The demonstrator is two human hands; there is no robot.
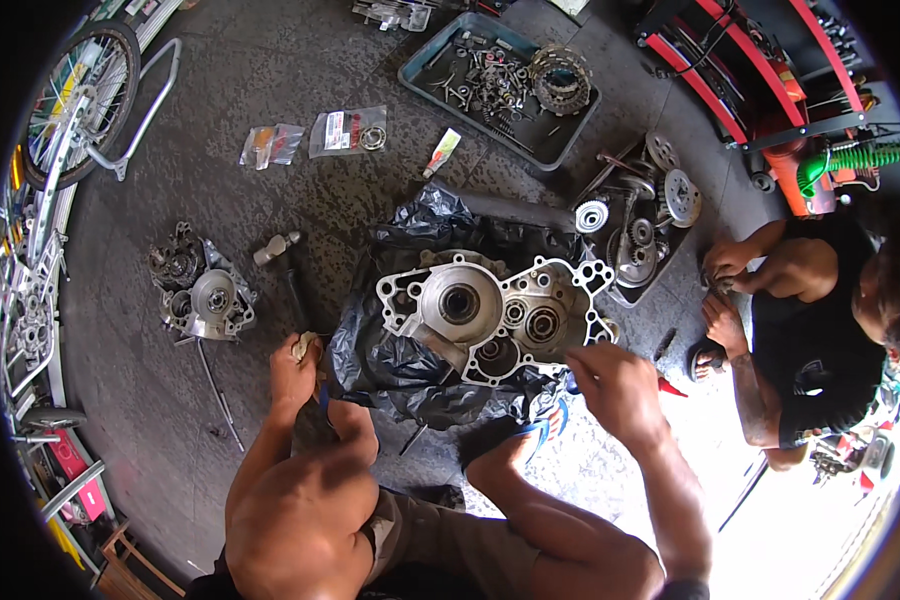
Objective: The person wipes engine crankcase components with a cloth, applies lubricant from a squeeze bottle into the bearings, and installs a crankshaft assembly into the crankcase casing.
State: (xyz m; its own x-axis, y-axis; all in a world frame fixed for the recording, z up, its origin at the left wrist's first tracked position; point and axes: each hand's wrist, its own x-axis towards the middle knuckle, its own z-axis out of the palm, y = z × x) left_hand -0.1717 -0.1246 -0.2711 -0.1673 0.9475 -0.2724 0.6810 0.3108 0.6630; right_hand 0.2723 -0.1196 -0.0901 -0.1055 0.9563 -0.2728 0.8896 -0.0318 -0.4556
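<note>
Casing silver-grey, sheet black.
Floor dark grey, mottled; tray slate-blue; rack bars red; spring bright green; rag cream; sandal straps blue; shorts khaki-brown; co-worker's shirt black.

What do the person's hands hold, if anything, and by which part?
The left hand holds a pale, crumpled, cloth-like piece; its gripped part is unclear. Whether the right hand holds anything cannot be told.
</note>
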